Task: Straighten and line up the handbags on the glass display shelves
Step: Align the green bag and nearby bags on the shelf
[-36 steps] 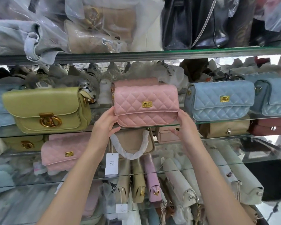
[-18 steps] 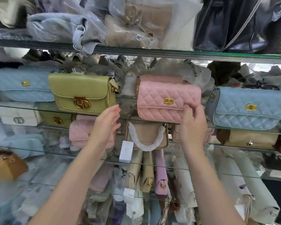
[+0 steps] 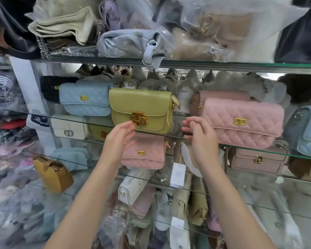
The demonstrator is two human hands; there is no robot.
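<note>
A green handbag (image 3: 142, 108) with a gold clasp stands on the middle glass shelf (image 3: 241, 147), between a quilted blue bag (image 3: 85, 98) on its left and a quilted pink bag (image 3: 241, 121) on its right. My left hand (image 3: 118, 139) is open just below the green bag's lower left corner, fingers spread, holding nothing. My right hand (image 3: 200, 135) is open in the gap between the green and pink bags, fingertips apart, touching neither as far as I can see. A second pink bag stands behind the front pink one.
Another blue quilted bag (image 3: 307, 130) sits at the far right. The shelf below holds a small pink bag (image 3: 145, 155), a white bag (image 3: 69, 129) and a mauve bag (image 3: 258, 160). Plastic-wrapped bags crowd the top shelf (image 3: 223, 65). A mustard bag (image 3: 53, 172) stands lower left.
Both hands have let go of the pink quilted bag and moved left to either side of the green bag. The view has swung left too.
</note>
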